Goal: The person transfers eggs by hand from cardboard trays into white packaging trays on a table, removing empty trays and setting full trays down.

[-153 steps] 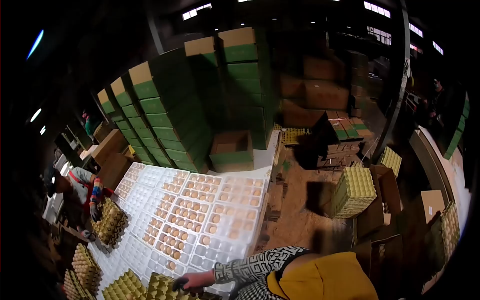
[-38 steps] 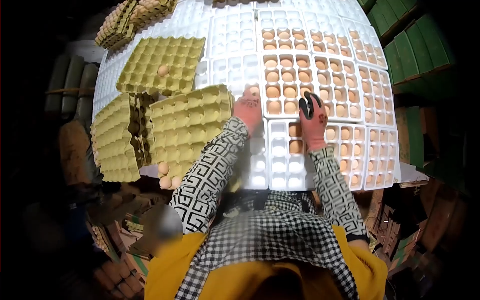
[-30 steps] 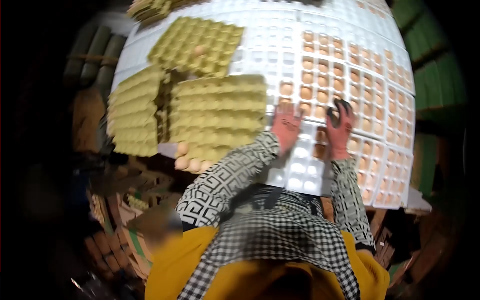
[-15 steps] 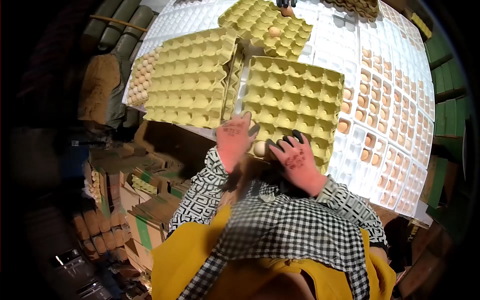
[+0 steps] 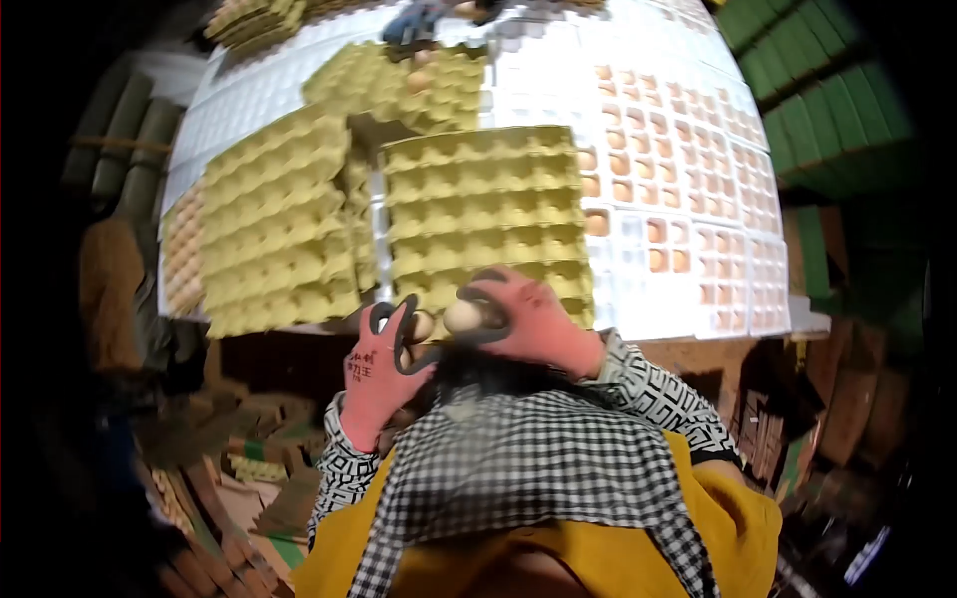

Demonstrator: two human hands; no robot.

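My left hand (image 5: 377, 371), in a pink glove with dark fingertips, curls round an egg (image 5: 423, 325) in front of the near edge of the yellow egg tray (image 5: 486, 199). Lower in that hand is a second rounded shape, perhaps another egg, partly covered by the fingers. My right hand (image 5: 533, 321), gloved the same way, reaches over the tray's near edge and grips a pale egg (image 5: 463, 318) between thumb and fingers. The two hands are close together, with the eggs facing each other. Cups of the tray show no eggs beyond my hands.
Stacked yellow trays (image 5: 274, 219) stand at the left, beside a tray of eggs (image 5: 183, 249). Another yellow tray (image 5: 339, 85) lies behind, with another person's dark-gloved hand (image 5: 414, 25) at its far side. White foam trays (image 5: 628, 234), many holding eggs, cover the right. Cardboard (image 5: 234, 498) is low left.
My view has shifted, so the table appears farther left. My left hand has come off the tray's corner and now grips an egg. My right hand has lifted an egg at the near edge.
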